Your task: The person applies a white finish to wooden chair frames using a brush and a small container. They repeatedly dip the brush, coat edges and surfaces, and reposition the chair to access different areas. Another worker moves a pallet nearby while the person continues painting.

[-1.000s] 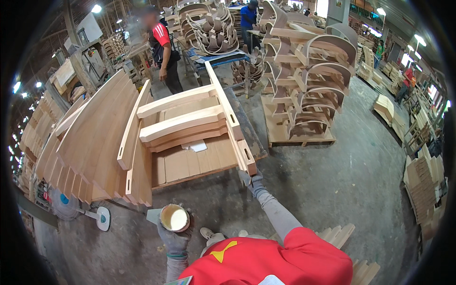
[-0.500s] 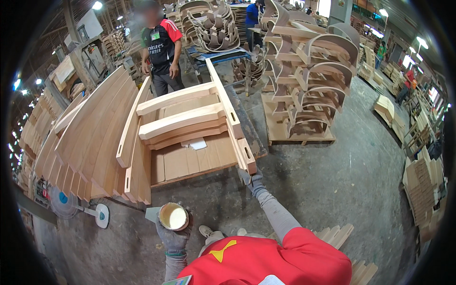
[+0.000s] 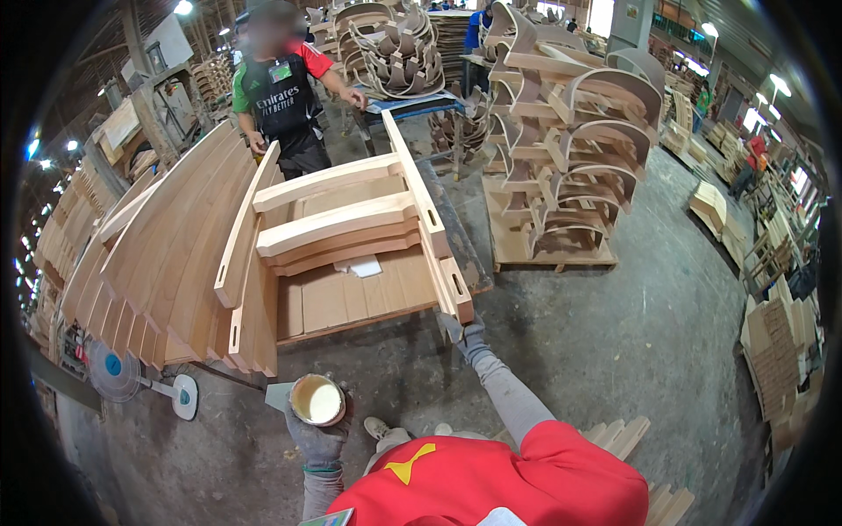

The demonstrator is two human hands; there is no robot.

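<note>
In my gloved left hand (image 3: 316, 440) is a round cup (image 3: 317, 401) of creamy, pale yellow liquid, held upright. A flat pale plate, perhaps a scraper blade (image 3: 278, 396), juts out beside the cup from the same hand. My gloved right hand (image 3: 467, 339) is closed around the near end of a slotted wooden post (image 3: 428, 230), its fingers partly hidden by the wood. That post and a second slotted post (image 3: 242, 235) are joined by curved crosspieces (image 3: 338, 230). This frame lies on a low table covered with cardboard (image 3: 351, 307).
Long wooden boards (image 3: 167, 254) fan out at the left, beside a fan (image 3: 118, 368). A person (image 3: 285, 96) stands across the table. Stacked curved wooden frames (image 3: 570, 149) rest on a pallet (image 3: 553, 256) to the right. Wooden pieces (image 3: 618, 436) lie behind my right side.
The person across the table has stepped nearer and leans forward, one arm reaching out to the right. My hands, the cup and the wooden frame stay almost where they were.
</note>
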